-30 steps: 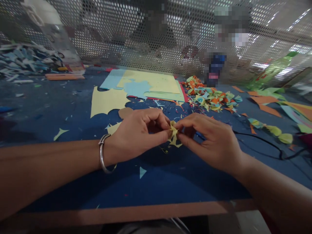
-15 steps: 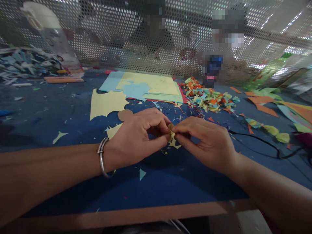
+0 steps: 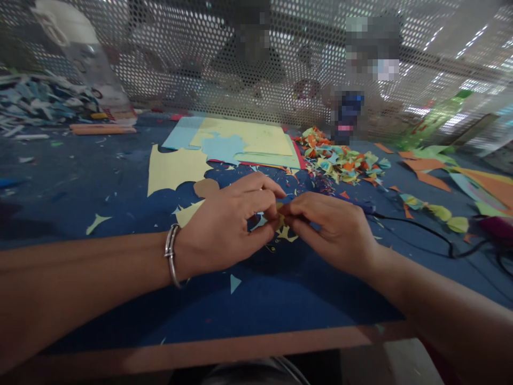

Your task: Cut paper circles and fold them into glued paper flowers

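My left hand (image 3: 228, 227), with a silver bangle (image 3: 170, 256) at its wrist, pinches with thumb and fingers at a small piece of yellowish-brown paper (image 3: 280, 207). Its index finger is raised above the pinch. Facing it, my right hand (image 3: 334, 227) has thumb and forefinger closed on the other side of the same piece. The fingers hide most of the piece. Just below lies a yellow paper scrap (image 3: 287, 234) on the blue tabletop (image 3: 304, 299). Beside my left hand are a brown paper piece (image 3: 206, 187) and a cut yellow sheet (image 3: 176, 168).
Coloured sheets (image 3: 256, 136) lie behind my hands, with a heap of folded paper pieces (image 3: 344, 160) to their right. A black cable (image 3: 417, 224) crosses the right side. A water bottle (image 3: 100, 75) stands back left, before a perforated metal screen (image 3: 180, 69).
My left index finger has lifted away from the pinch. The paper piece between the hands shows less than before. Both hands stay in nearly the same place.
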A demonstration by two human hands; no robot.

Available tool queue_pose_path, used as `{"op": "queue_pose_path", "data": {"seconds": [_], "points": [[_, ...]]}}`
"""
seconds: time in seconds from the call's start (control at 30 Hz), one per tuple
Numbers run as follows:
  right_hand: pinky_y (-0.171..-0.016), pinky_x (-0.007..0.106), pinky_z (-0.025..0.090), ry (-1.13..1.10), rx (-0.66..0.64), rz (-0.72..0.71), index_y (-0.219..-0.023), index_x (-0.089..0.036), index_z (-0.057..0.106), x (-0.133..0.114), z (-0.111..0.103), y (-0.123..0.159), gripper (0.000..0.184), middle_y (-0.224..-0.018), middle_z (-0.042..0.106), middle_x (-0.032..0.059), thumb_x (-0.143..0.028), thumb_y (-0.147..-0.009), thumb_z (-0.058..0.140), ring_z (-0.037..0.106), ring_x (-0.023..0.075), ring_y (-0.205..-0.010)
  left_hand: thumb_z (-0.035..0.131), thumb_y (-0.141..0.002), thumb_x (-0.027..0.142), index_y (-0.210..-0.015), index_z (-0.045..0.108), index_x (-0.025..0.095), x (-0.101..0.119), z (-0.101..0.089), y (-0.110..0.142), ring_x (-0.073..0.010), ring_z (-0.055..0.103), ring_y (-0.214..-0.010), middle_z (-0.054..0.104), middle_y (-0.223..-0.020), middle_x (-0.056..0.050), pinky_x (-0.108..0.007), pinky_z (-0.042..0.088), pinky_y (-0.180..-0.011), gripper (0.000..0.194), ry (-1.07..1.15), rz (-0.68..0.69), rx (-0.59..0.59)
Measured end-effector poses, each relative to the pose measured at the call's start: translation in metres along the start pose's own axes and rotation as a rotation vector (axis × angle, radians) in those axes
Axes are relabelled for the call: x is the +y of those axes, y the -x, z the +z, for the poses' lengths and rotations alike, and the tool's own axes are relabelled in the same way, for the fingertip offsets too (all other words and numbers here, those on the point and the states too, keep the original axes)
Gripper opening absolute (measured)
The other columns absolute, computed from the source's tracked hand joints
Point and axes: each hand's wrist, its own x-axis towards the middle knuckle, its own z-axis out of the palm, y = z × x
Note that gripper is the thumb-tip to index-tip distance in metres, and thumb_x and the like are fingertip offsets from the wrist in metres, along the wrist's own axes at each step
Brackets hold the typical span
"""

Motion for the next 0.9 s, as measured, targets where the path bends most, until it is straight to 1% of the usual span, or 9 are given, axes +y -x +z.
{"op": "queue_pose_path", "data": {"seconds": [0.1,0.3,0.4,0.57,0.67,0.77,0.9], "points": [[-0.074,0.028,0.053,0.002,-0.011,-0.008,-0.093,-0.019,0.066,0.0,0.0017,-0.0008,0.019,-0.087,0.071,0.0053,-0.008,-0.094,0.051,0.068,0.016,-0.081,0.063,-0.082,0.007,-0.076,0.059,0.018,0.0006,-0.0013,-0.0002,-0.0185,0.066,-0.107,0.07,-0.108,-0.007,-0.03,0.051,-0.09,0.013,-0.024,0.033,0.014],[-0.074,0.028,0.052,-0.014,0.011,-0.014,-0.096,-0.019,0.066,-0.0008,0.0003,-0.0013,0.016,-0.088,0.071,0.006,-0.011,-0.096,0.052,0.067,0.016,-0.081,0.061,-0.083,0.006,-0.076,0.058,0.018,0.0037,-0.0034,-0.0011,-0.0171,0.065,-0.099,0.068,-0.102,-0.006,-0.03,0.051,-0.085,0.015,-0.021,0.067,0.027],[-0.073,0.028,0.052,-0.018,0.008,-0.014,-0.095,-0.019,0.065,-0.0003,-0.0001,-0.0016,0.016,-0.087,0.07,0.0059,-0.011,-0.096,0.052,0.066,0.0156,-0.08,0.061,-0.084,0.007,-0.075,0.057,0.018,0.0039,-0.003,-0.0013,-0.0168,0.065,-0.095,0.067,-0.1,-0.006,-0.03,0.051,-0.082,0.015,-0.009,0.058,0.043],[-0.075,0.028,0.051,-0.027,0.011,-0.018,-0.095,-0.015,0.065,0.0022,0.0001,0.0002,0.013,-0.088,0.069,0.0072,-0.009,-0.094,0.053,0.065,0.0156,-0.082,0.063,-0.085,0.01,-0.075,0.06,0.018,0.0014,-0.0017,-0.0017,-0.017,0.065,-0.095,0.066,-0.098,-0.006,-0.03,0.051,-0.079,0.013,0.013,0.026,0.046],[-0.074,0.026,0.05,-0.005,0.024,-0.016,-0.096,-0.015,0.065,0.0033,0.0,0.0008,0.012,-0.088,0.069,0.0059,-0.01,-0.094,0.054,0.065,0.0147,-0.081,0.064,-0.085,0.009,-0.077,0.062,0.018,-0.0013,-0.0005,-0.0021,-0.0161,0.065,-0.095,0.067,-0.097,-0.004,-0.029,0.051,-0.079,0.012,0.012,0.031,0.064],[-0.071,0.024,0.05,0.008,0.033,-0.009,-0.096,-0.015,0.066,0.0031,0.0,-0.0001,0.012,-0.086,0.069,0.0049,-0.01,-0.094,0.056,0.065,0.0136,-0.079,0.065,-0.083,0.006,-0.078,0.064,0.018,-0.0037,0.0003,-0.0027,-0.0157,0.066,-0.095,0.069,-0.096,-0.004,-0.028,0.051,-0.082,0.013,0.004,0.047,0.079],[-0.069,0.023,0.049,0.02,0.038,0.002,-0.095,-0.013,0.067,0.0014,0.0003,-0.0021,0.011,-0.086,0.069,0.005,-0.008,-0.091,0.058,0.065,0.013,-0.077,0.064,-0.082,0.005,-0.078,0.064,0.018,-0.0044,0.0004,-0.0024,-0.0165,0.066,-0.096,0.069,-0.095,-0.004,-0.029,0.052,-0.084,0.014,-0.004,0.048,0.087]]}}
